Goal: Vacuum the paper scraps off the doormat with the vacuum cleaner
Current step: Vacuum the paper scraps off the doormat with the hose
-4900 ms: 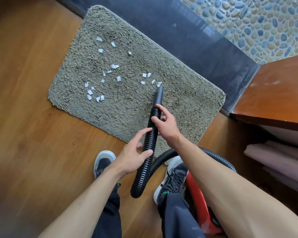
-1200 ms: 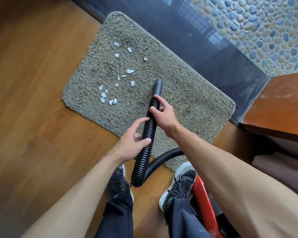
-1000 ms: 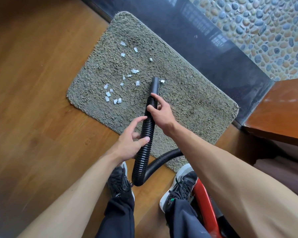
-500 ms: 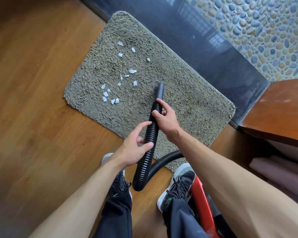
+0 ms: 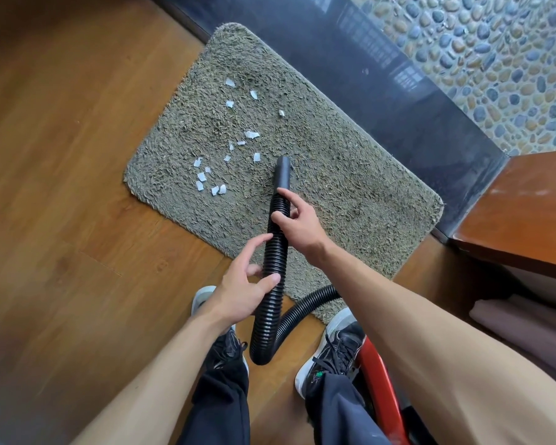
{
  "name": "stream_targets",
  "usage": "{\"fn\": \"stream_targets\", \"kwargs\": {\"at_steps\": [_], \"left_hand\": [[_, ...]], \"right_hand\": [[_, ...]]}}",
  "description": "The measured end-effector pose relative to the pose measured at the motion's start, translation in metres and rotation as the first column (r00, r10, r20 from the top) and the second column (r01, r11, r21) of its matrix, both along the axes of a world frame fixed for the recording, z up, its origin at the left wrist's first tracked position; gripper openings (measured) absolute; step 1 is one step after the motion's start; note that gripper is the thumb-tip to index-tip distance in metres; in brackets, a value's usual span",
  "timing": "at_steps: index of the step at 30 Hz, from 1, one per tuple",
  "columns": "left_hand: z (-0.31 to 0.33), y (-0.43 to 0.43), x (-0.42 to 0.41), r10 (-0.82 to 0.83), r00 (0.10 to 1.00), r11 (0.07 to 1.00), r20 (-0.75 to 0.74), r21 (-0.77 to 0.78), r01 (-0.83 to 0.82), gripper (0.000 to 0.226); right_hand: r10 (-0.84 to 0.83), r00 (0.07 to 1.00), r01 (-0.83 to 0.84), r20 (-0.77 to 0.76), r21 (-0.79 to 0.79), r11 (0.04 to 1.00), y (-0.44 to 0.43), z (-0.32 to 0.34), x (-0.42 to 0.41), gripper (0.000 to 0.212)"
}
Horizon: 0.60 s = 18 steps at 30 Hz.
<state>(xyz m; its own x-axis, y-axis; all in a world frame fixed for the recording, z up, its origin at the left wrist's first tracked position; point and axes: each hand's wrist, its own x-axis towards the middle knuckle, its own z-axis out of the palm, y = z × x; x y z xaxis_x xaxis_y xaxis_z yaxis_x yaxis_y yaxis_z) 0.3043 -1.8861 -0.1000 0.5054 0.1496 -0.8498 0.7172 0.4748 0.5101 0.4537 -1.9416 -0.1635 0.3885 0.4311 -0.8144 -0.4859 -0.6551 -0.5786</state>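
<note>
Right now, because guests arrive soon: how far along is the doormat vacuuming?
Done: the right half of the shaggy grey doormat looks scrap-free. In hand: left hand and right hand grip the black ribbed vacuum hose, nozzle near the closest scrap. Left: over a dozen white paper scraps on its left half.

arms (image 5: 430,332) bare from frame edge to left hand (image 5: 241,293) and right hand (image 5: 299,229). dark navy trousers (image 5: 219,409), loose fit. black lace-up sneakers (image 5: 341,348): black laces, white soles, pale grey toe caps. small green mark (image 5: 317,376) on right tongue.
</note>
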Motion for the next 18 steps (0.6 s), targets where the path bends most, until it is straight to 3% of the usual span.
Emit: {"fn": "stream_targets", "kwargs": {"at_steps": [18], "left_hand": [[0.003,0.013,-0.038,0.214,0.976,0.976,-0.033,-0.042,-0.216,0.063]], "right_hand": [[0.282,0.957,-0.283,0.061,-0.005,0.959,0.043,-0.001,-0.030,0.056]]}}
